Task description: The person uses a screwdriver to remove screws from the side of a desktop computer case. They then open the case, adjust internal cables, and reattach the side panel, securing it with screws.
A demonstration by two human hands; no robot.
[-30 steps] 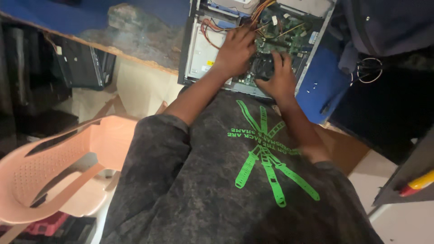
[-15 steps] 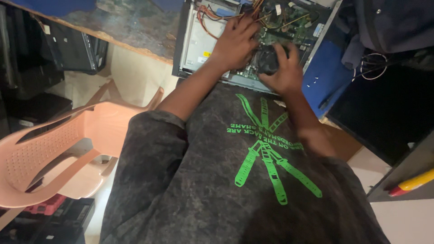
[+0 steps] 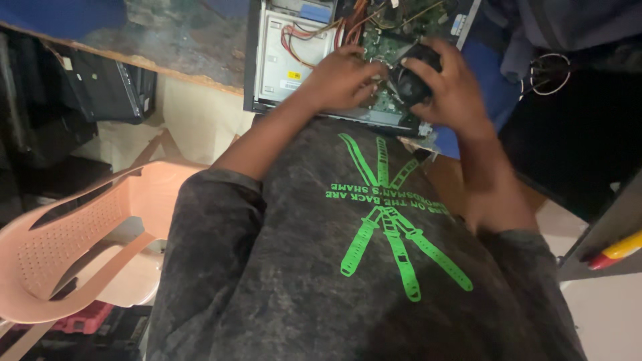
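An open desktop computer case (image 3: 284, 63) lies on a blue table, showing a green motherboard (image 3: 381, 43), red and orange cables (image 3: 304, 33) and a black round cooler fan (image 3: 409, 83). My right hand (image 3: 451, 90) is closed over the fan's top and right side. My left hand (image 3: 341, 77) rests on the board with its curled fingers pressed against the fan's left edge. Both forearms reach up from my dark grey shirt with a green print (image 3: 384, 220).
A pink plastic chair (image 3: 80, 227) stands at my left. A dark computer case (image 3: 107, 87) sits under the table edge. Another person in dark clothes (image 3: 568, 33) stands at the upper right. A yellow and red tool handle (image 3: 618, 249) lies on a grey ledge.
My left hand has slid right from the motherboard to the fan's edge, and my right hand has closed further over the fan. The view has shifted slightly.
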